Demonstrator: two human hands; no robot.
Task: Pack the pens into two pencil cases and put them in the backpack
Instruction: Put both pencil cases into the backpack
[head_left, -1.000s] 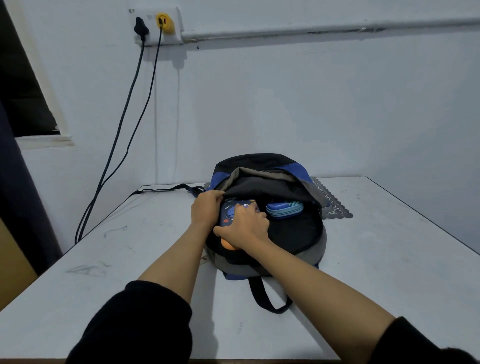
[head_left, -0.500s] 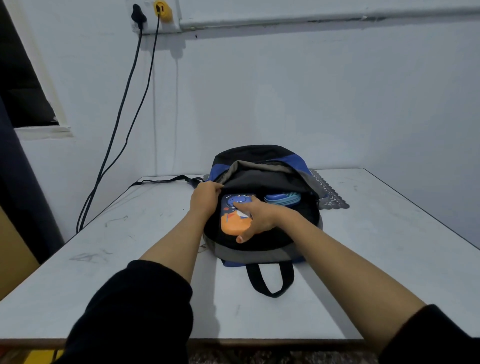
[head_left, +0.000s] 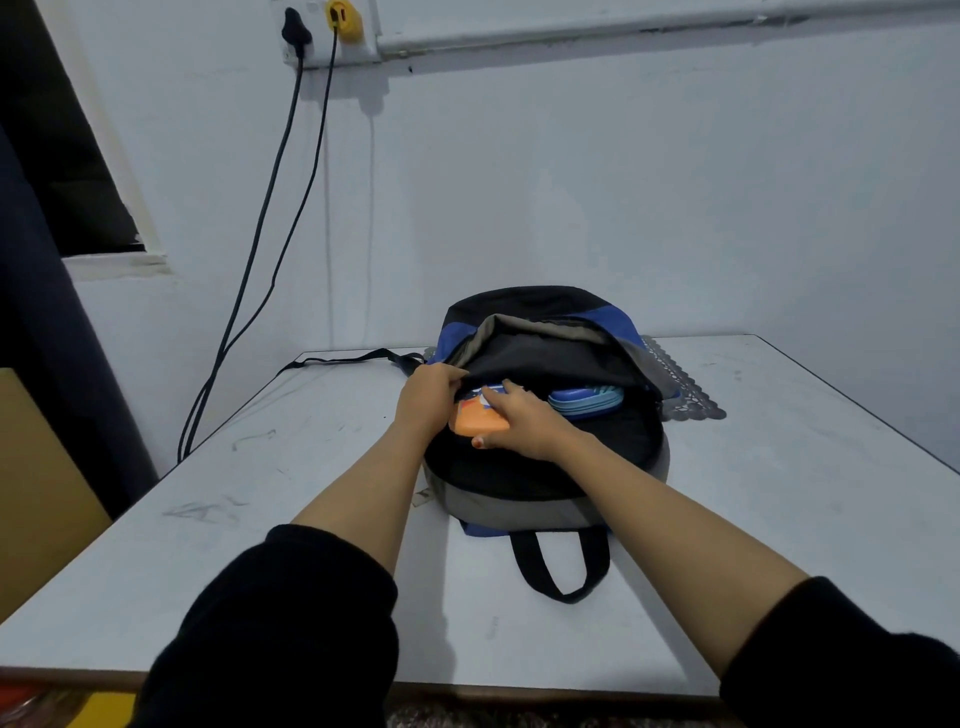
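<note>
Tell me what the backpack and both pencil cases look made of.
The backpack: matt woven fabric, likely synthetic; it sags and creases at the opening. The orange pencil case: smooth, stiff shell, perhaps moulded plastic. The blue pencil case: similar, with a banded edge.

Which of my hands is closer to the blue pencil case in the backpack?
Right. The right hand holds the orange pencil case just left of the blue pencil case; the left hand grips the backpack opening farther left.
</note>
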